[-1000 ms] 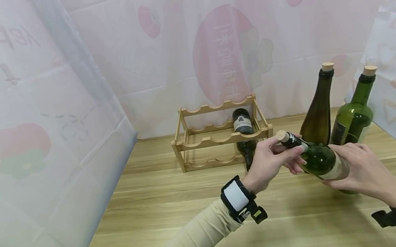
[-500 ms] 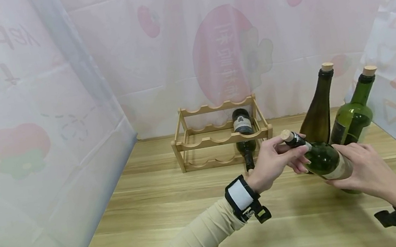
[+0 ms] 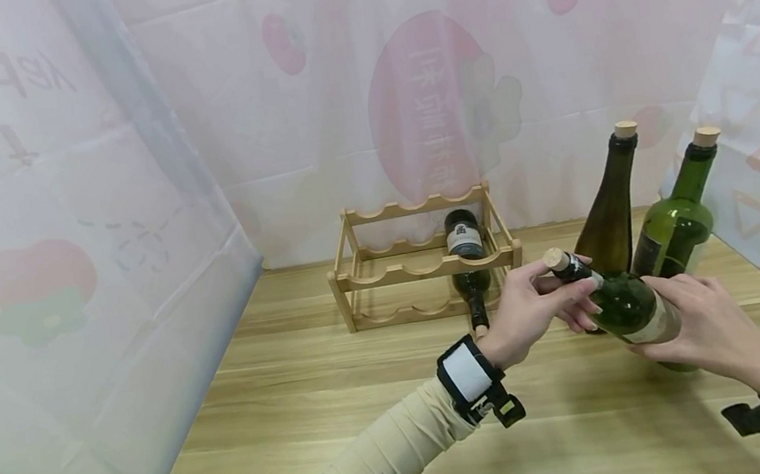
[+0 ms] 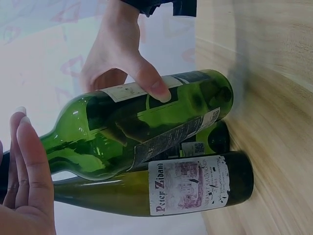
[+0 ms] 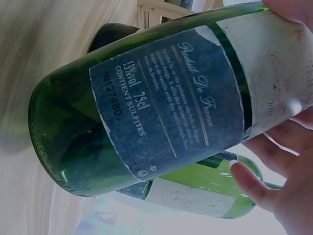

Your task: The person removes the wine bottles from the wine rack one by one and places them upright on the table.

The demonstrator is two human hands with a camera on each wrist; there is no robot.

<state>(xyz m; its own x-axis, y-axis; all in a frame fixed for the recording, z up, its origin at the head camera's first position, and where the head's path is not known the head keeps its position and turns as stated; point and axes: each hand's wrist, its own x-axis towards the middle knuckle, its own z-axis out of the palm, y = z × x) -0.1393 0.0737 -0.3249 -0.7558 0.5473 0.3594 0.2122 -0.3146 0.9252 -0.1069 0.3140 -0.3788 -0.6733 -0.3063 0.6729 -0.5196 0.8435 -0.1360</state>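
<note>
Pinching the corked neck, left hand [image 3: 529, 305] fingers curl around it; right hand [image 3: 697, 323] fingers wrap the labelled body of the green bottle [image 3: 619, 301], held tilted above the wooden table [image 3: 372, 398]. Two upright bottles [image 3: 644, 218] just behind; wooden rack [image 3: 420, 268] beyond, one bottle in it.

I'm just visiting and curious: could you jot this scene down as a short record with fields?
Held: green bottle, tilted, cork toward the rack
Left hand: grips its neck
Right hand: holds its body
Behind: two corked bottles upright on the table
Rack: wooden, one dark bottle lying in it
</note>
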